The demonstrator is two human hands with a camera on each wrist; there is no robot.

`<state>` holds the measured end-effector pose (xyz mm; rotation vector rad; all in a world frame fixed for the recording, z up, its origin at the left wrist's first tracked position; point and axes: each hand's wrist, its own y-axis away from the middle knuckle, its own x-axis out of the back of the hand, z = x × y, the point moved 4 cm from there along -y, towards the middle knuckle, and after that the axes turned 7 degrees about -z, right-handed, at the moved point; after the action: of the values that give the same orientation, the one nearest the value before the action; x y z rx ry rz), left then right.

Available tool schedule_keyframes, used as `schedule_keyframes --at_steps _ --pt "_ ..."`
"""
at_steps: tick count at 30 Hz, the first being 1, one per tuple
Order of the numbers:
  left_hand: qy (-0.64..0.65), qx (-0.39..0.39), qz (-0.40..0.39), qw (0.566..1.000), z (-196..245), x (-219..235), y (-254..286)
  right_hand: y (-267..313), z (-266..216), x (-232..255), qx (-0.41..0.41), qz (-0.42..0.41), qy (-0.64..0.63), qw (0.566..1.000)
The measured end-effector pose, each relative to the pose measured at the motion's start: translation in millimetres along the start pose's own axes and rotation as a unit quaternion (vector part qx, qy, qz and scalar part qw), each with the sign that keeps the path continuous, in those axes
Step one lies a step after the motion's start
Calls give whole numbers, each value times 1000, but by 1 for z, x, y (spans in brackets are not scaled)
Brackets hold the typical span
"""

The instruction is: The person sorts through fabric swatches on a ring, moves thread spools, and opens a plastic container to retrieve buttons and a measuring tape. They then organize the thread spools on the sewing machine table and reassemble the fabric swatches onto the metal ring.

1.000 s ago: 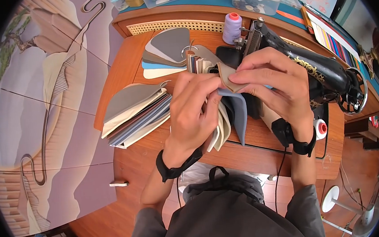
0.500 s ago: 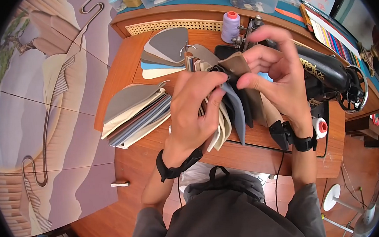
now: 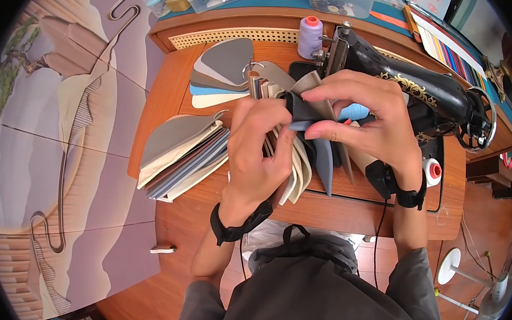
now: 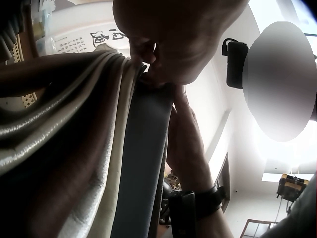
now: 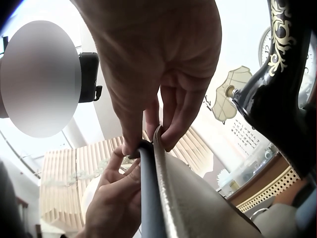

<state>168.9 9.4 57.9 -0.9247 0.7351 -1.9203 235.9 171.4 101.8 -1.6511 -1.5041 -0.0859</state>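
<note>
A fanned bundle of leather-like material swatches stands on the sewing table between both hands. My left hand pinches the top edge of the blue-grey swatch with thumb and forefinger. From the other side, my right hand has its thumb at the blue-grey edge and its fingers against the taupe swatch. Between those fingers a black swatch shows. In the right wrist view, the taupe swatch runs down beside the blue-grey one, both gripped near their tops. Cream swatches hang below the left hand.
A second swatch bundle lies at left, with a grey swatch fan behind it. The black sewing machine stands at right. A lilac thread spool is at the back, and a white spool sits by the right wrist.
My right hand let go of a folded-over brown swatch, opened beside it, then closed in on the swatch tops. My left hand stays pinched in nearly the same place.
</note>
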Motion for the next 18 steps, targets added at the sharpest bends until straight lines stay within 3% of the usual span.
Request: schedule_keyframes --at_steps 2,4,6,10,12,16,18 --pt "42 40 24 998 -1 2 -1 -1 0 -2 15 9 -2 1000" --pt "-50 -30 -38 998 8 3 -7 0 -2 0 30 17 -5 999" --pt "-33 -24 -24 999 3 2 -5 1 -1 0 -18 -11 -31 999" --pt "-20 -12 -18 1000 0 4 -3 0 2 -4 -8 -2 -50 999" --pt "-18 0 -22 1000 0 4 -3 -1 5 -6 -7 80 -176 981" --pt "-12 36 -26 999 -2 5 -1 1 7 -5 -2 51 -107 993" --pt "-13 37 -29 999 -1 5 -1 1 6 -7 -43 88 -123 988"
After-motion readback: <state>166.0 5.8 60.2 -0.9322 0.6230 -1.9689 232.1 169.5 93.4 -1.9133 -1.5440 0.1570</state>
